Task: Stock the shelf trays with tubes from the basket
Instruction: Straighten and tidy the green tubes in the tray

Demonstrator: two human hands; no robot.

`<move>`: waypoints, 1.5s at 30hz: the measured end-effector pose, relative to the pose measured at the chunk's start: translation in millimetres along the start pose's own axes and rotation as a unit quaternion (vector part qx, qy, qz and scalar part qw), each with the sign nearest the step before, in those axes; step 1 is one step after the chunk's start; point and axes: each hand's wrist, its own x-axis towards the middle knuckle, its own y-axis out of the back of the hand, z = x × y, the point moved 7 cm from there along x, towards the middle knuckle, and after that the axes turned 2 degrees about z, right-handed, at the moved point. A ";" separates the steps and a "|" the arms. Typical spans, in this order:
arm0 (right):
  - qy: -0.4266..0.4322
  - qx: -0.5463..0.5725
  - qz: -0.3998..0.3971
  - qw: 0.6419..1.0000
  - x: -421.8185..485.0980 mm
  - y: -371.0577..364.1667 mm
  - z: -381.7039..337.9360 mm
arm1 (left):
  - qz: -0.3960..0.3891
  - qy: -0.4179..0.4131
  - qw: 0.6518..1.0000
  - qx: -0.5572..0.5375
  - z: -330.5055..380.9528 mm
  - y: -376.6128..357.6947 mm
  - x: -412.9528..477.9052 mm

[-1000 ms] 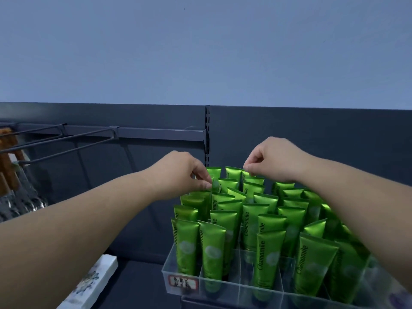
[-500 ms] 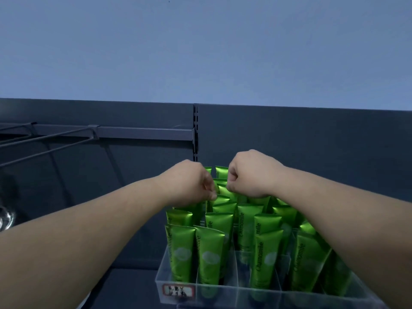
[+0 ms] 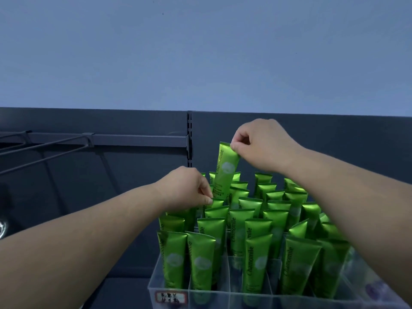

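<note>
Obs: right hand, fingers grasping the top crimp of 1 raised tube, green. It is held upright above the back rows, lower end level with their tops. Left hand, fingers curled, pinching the crimp of a standing tube at back-left of the clear tray. Remaining tubes stand in its divided compartments. Label on the tray front.

Both bare forearms reach forward and inward. The right hand sits higher, knuckles up, its fingers and thumb pinching the top edge of the raised tube. Below-left of those fingers, the left hand curls, pinching the top of the lower tube.
</note>
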 end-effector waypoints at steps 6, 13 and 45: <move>-0.024 0.024 0.024 0.999 5.0 35.4 28.9 | 0.029 -0.015 0.999 -0.007 22.3 16.2 12.7; -0.045 -0.012 0.057 0.997 -1.6 71.3 77.4 | 0.053 -0.027 0.997 0.039 55.5 26.5 38.8; -0.083 -0.040 0.004 0.996 -5.9 19.9 227.6 | -0.097 -0.072 0.987 0.106 168.1 -69.4 149.2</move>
